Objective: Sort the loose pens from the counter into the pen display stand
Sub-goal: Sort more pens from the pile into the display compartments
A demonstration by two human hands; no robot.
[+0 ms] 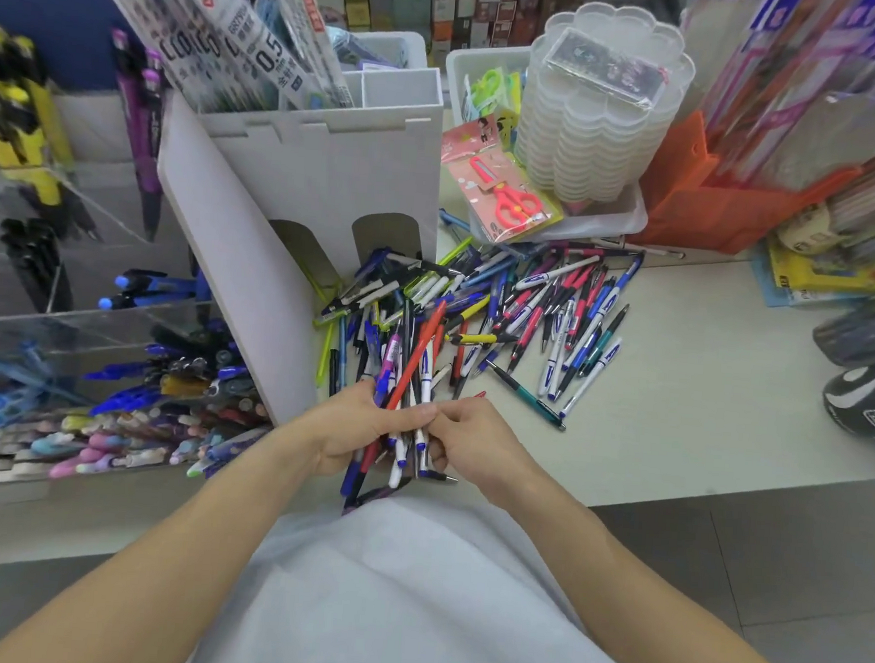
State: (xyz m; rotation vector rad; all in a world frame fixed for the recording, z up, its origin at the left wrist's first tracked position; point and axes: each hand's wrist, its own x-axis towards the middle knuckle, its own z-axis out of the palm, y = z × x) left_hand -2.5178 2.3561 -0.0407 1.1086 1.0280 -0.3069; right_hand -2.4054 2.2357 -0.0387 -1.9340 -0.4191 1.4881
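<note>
Pale counter (680,356) at mid frame carries the loose pens (529,306), heaped against the white pen display stand (301,179) in the upper left. Low at center, my left hand (352,433) grips a bunch of pens (407,380), and my right hand (474,443) pinches into that bunch.

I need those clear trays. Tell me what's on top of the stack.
A clear flat packet with dark printed contents lies across the top of the stack of scalloped clear trays. Whatever is under it or inside the trays is hidden.
</note>
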